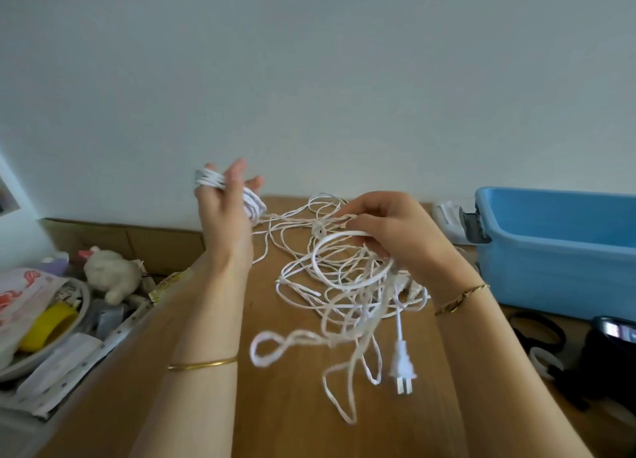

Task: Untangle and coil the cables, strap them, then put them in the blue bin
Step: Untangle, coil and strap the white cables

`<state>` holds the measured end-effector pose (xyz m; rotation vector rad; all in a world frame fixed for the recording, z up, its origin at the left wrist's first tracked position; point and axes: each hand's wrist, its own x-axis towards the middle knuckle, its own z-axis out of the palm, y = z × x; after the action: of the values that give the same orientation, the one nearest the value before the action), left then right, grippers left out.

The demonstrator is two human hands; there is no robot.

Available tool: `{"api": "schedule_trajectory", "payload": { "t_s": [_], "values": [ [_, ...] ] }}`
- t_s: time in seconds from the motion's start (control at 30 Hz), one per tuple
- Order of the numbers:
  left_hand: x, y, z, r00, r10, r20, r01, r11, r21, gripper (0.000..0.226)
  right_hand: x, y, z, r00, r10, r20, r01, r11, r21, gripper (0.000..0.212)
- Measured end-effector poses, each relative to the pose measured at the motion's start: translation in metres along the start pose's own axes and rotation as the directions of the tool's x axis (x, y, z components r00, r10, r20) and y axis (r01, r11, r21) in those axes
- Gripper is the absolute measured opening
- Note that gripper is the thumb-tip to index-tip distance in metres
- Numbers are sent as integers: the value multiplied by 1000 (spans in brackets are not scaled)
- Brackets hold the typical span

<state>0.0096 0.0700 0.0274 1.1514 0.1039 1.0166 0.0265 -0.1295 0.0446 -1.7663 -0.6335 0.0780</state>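
**Cable half coiled, tangle held over the table**

Head view: your left hand [223,206] was raised near the pale wall with its fingers straight. A small coil of white cable [254,206] was wound around those fingers, carried rather than gripped. A strand ran from that coil across to your right hand [389,227], whose curled fingers pinched several loops of the loose tangle of thin white cable [340,238]. That tangle hung from your grasp and spread over the brown wooden table [292,430], between your forearms. Its white two-pin plug [402,368] lay at the near side.

The blue plastic bin [550,251] stood on the table to your right, apart from the cable. A thin gold bangle [203,364] circled your left wrist. To your left sat a cluttered tray with a white plush toy [110,275] and a yellow tape roll [48,327].
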Motion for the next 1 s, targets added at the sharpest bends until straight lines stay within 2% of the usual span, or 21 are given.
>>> {"api": "schedule_trajectory", "payload": {
  "t_s": [0.03, 0.1, 0.17, 0.23, 0.3, 0.4, 0.43, 0.47, 0.53, 0.6, 0.67, 0.77, 0.87, 0.93, 1.0],
  "values": [
    [-2, -5, 1, 996, 45, 75, -60, 976, 209, 2, 0, -2, 1, 1000, -13, -6, 13, 1000, -5, 16],
    [-5, -15, 4, 955, 52, 293, -215, 801, 558, 13, 0, -3, 1, 998, -46, -43, 46, 999, 16, 11],
    [-11, -13, 10, 859, -79, 506, -361, 608, 707, 23, 0, -2, 0, 994, -57, -98, 64, 996, 67, 9],
    [-23, -1, 17, 736, -293, 610, -439, 479, 760, 23, 1, 0, -3, 986, -53, -158, 73, 990, 122, 11],
    [-34, 11, 23, 660, -439, 610, -408, 472, 781, 27, 2, 3, -7, 973, -48, -224, 86, 983, 164, 14],
    [-37, 21, 21, 600, -488, 634, -208, 670, 713, 38, 2, 4, -15, 949, -25, -315, 99, 970, 221, 18],
    [-36, 25, 20, 572, -495, 654, -192, 694, 694, 41, 1, 4, -18, 944, -14, -330, 99, 965, 244, 19],
    [-34, 24, 19, 555, -500, 665, -239, 670, 703, 43, 1, 5, -20, 942, -4, -337, 98, 960, 262, 20],
    [-33, 23, 18, 590, -491, 641, -364, 547, 754, 35, 0, 7, -25, 937, 12, -348, 91, 956, 278, 22],
    [-30, 23, 17, 687, -412, 598, -408, 463, 787, 20, 1, 9, -28, 932, 33, -361, 86, 947, 310, 23],
    [-28, 26, 16, 753, -331, 569, -418, 427, 802, 18, 2, 11, -27, 928, 66, -366, 72, 934, 351, 23],
    [-26, 32, 14, 792, -282, 542, -401, 429, 809, 23, 3, 13, -23, 940, 56, -337, 67, 937, 342, 17],
    [-28, 36, 14, 780, -296, 552, -377, 482, 791, 30, 0, 11, -26, 980, 1, -199, 28, 990, 139, 12],
    [-30, 38, 15, 767, -307, 563, -369, 506, 780, 33, -1, 10, -27, 992, -5, -128, -4, 997, -74, 21],
    [-32, 39, 18, 761, -313, 569, -372, 508, 777, 34, 1, 9, -23, 989, -81, -124, 49, 968, -244, 31]
  ]
}}
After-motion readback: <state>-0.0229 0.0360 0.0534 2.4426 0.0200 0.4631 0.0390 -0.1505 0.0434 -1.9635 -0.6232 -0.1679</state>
